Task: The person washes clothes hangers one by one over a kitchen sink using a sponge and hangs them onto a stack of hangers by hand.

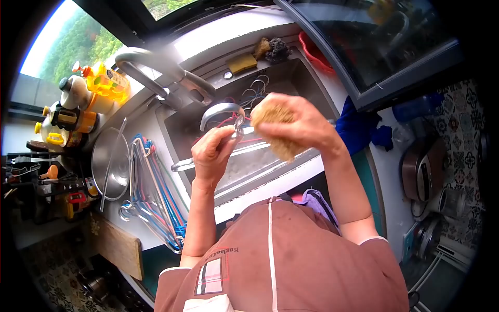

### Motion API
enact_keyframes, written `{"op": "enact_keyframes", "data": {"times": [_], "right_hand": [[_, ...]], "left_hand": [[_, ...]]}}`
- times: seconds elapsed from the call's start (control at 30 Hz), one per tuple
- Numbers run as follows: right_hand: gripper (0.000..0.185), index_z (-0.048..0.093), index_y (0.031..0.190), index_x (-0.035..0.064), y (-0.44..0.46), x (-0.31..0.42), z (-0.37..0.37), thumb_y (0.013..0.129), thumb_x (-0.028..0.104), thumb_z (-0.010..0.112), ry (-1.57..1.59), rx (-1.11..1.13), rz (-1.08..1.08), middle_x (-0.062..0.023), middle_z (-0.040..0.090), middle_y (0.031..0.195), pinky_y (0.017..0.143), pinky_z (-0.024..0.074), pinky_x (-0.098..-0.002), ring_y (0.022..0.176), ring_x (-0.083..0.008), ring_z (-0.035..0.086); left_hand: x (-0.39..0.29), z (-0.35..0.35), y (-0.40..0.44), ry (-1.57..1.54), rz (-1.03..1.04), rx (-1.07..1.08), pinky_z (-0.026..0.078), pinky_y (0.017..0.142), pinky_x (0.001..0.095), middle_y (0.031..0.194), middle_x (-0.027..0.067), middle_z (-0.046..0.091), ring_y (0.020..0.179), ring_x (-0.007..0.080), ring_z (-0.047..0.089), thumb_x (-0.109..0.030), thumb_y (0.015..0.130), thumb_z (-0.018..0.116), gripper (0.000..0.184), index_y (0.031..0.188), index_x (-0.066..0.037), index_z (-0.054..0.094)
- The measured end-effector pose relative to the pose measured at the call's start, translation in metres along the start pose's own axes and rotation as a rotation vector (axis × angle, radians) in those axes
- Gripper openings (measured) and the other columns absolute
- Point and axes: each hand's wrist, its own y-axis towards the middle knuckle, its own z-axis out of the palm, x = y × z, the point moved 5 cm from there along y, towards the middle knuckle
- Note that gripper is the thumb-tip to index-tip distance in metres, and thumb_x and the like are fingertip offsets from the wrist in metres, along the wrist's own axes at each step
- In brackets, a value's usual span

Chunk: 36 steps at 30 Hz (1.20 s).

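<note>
My left hand (210,151) pinches a silvery, clear-looking clothes hanger (221,109) near the base of its large curved hook. The hanger's long bar (189,163) stretches across over the sink, partly behind my hands. My right hand (312,125) is closed round a tan, fibrous scrubbing pad (283,143), close to the right of the hook. Whether the pad touches the hanger is hard to see. More thin hangers (254,88) with red and pale parts lie in the metal sink (306,78) beyond my hands.
A pile of hangers (156,197) lies left of the sink, beside a steel bowl (112,166). The faucet (156,67) arches over the back left. A yellow sponge (241,63) rests on the back ledge. An open window pane (384,47) juts in at right, above a blue cloth (358,127).
</note>
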Motion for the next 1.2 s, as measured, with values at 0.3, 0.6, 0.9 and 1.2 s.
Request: {"op": "enact_keyframes", "data": {"times": [0.3, 0.6, 0.9, 1.2], "right_hand": [[0.027, 0.053, 0.088, 0.0027, 0.000, -0.007, 0.022, 0.077, 0.021, 0.070, -0.222, -0.104, 0.006, -0.0079, 0.057, 0.077, 0.066, 0.0445, -0.0289, 0.070, -0.0149, 0.054], [0.031, 0.052, 0.086, 0.0012, 0.023, -0.025, 0.022, 0.073, 0.024, 0.068, -0.335, -0.149, 0.174, -0.0082, 0.055, 0.076, 0.065, 0.0445, -0.0301, 0.070, -0.0143, 0.052], [0.024, 0.050, 0.098, -0.0007, 0.026, -0.049, 0.010, 0.081, 0.009, 0.063, 0.409, -0.172, 0.233, -0.0119, 0.062, 0.085, 0.062, 0.0541, -0.0268, 0.071, -0.0180, 0.065], [0.022, 0.054, 0.095, 0.0049, -0.004, 0.010, 0.011, 0.082, 0.019, 0.066, 0.003, -0.129, -0.118, -0.0066, 0.064, 0.084, 0.071, 0.0499, -0.0265, 0.078, -0.0120, 0.061]], "left_hand": [[-0.007, 0.003, 0.003, 0.006, -0.038, 0.023, 0.043, 0.053, 0.0223, 0.068, 0.0052, 0.058, 0.056, 0.0111, 0.052, 0.002, 0.070, 0.071, 0.017, 0.084, -0.001, 0.062], [-0.005, 0.002, -0.003, 0.049, 0.010, 0.047, 0.043, 0.053, 0.0230, 0.068, 0.0052, 0.058, 0.056, 0.0122, 0.052, 0.002, 0.069, 0.072, 0.020, 0.086, -0.002, 0.063], [-0.005, -0.013, -0.017, 0.063, 0.037, -0.002, 0.040, 0.053, 0.0189, 0.069, 0.0011, 0.056, 0.058, 0.0063, 0.048, 0.004, 0.071, 0.072, 0.019, 0.087, 0.000, 0.063], [0.002, -0.017, -0.019, -0.114, -0.100, -0.011, 0.045, 0.060, 0.0195, 0.076, 0.0033, 0.062, 0.066, 0.0074, 0.055, 0.007, 0.071, 0.070, 0.019, 0.088, 0.001, 0.063]]}}
